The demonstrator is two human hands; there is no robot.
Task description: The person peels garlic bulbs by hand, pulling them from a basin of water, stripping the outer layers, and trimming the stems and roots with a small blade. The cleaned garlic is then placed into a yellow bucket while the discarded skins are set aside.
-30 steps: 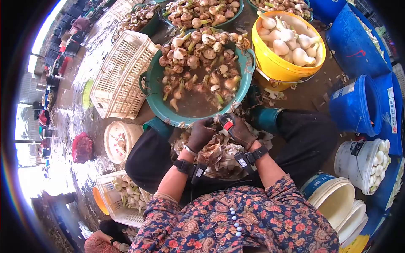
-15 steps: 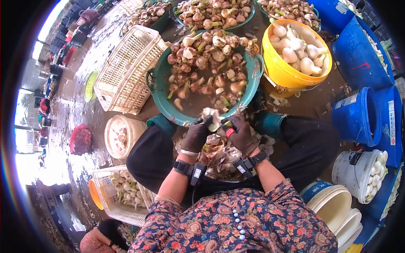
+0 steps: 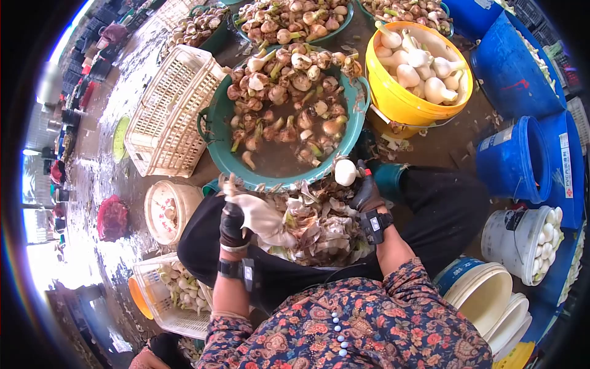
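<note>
My right hand [image 3: 367, 194], in a dark glove, is closed at the right of the peel heap, holding a clean white garlic bulb [image 3: 345, 173] at its fingertips. A small red piece [image 3: 368, 172] shows by those fingers; what it belongs to is hidden. Over my lap to the left, my gloved left hand [image 3: 232, 222] is closed on pale garlic skin [image 3: 263, 218], which is smeared by motion. Loose garlic peels [image 3: 326, 227] are heaped between my hands. Just beyond stands a green tub [image 3: 216, 150] of murky water with unpeeled garlic bulbs [image 3: 292, 92].
A yellow bucket [image 3: 393, 101] of white bulbs stands right of the tub, a blue bucket [image 3: 507, 163] farther right. Cream crates [image 3: 169, 111] are at left, near a cream bucket [image 3: 166, 209]. A white bucket [image 3: 513, 243] of bulbs and stacked buckets [image 3: 473, 292] stand at right.
My hands have parted from one garlic bulb held over the peels. My left hand moved left and down with the skin; my right hand moved right with the bulb, now bare and white.
</note>
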